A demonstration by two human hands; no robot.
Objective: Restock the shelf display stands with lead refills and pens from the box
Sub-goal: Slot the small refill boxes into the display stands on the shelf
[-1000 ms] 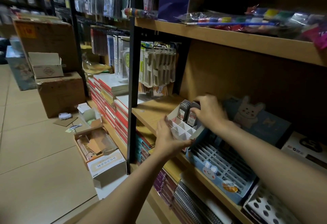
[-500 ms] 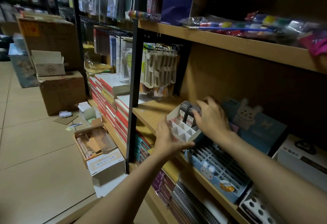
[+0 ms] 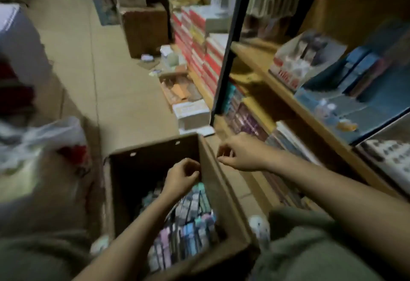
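An open cardboard box [image 3: 224,203] stands on the floor below me, partly filled with pastel packs of pens and refills [image 3: 190,232]. My left hand [image 3: 182,176] is inside the box above the packs with its fingers loosely curled, and I see nothing in it. Over the box's right wall hovers my right hand [image 3: 239,154], also loosely curled and holding nothing. On the wooden shelf [image 3: 288,101] to the right, a white display stand [image 3: 306,58] holds a few dark lead refill cases, and a blue slotted stand [image 3: 346,107] sits beside it. The frame is motion-blurred.
A black shelf post [image 3: 228,45] rises just beyond the box. Small white boxes [image 3: 190,114] and an open carton [image 3: 177,87] lie on the floor by stacked notebooks [image 3: 199,43]. A white plastic bag [image 3: 44,138] sits at the left, and cardboard cartons [image 3: 144,27] stand further back.
Both hands have left the white stand on the shelf and come down to the box. My view has swung from the shelf down to the floor box.
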